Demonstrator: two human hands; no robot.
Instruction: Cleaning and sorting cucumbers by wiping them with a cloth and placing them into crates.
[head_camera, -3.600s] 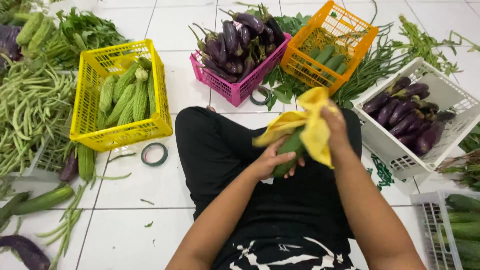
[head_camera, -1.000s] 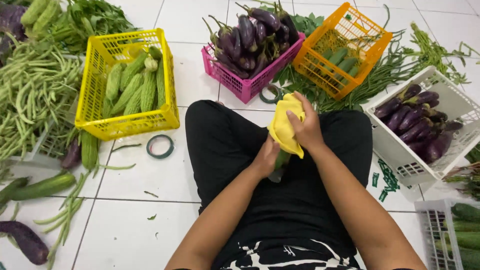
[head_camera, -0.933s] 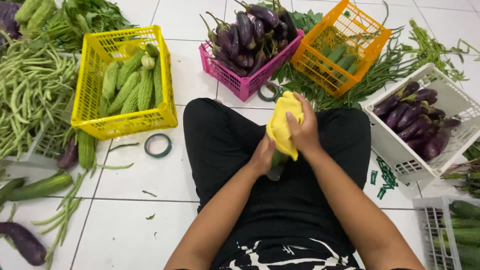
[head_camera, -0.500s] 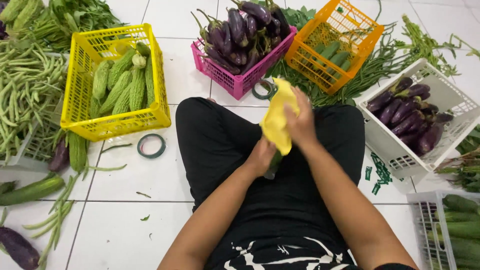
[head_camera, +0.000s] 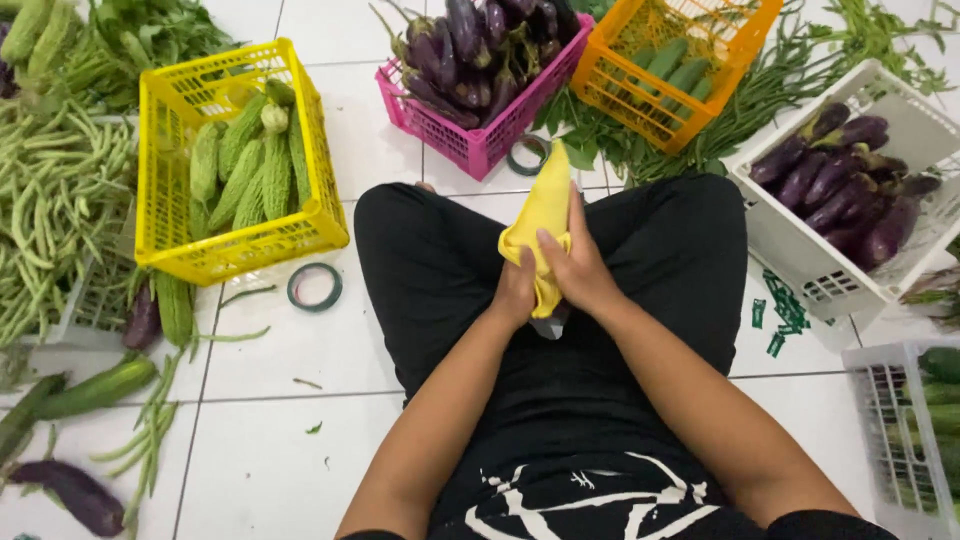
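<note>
On a white tiled floor (head_camera: 270, 400) ringed with vegetable baskets, both hands now sit closed over the lap, the right hand (head_camera: 578, 272) having wrapped the yellow cloth (head_camera: 540, 220) fully around the cucumber, hidden where the left hand (head_camera: 516, 292) grips below.

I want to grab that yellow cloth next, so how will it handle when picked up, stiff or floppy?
Probably floppy: the yellow cloth folds and bunches under the right hand. Likely light, since a loose peak stands above the grip. It should not roll, but may drape and slip off whatever it wraps by the left hand.
</note>
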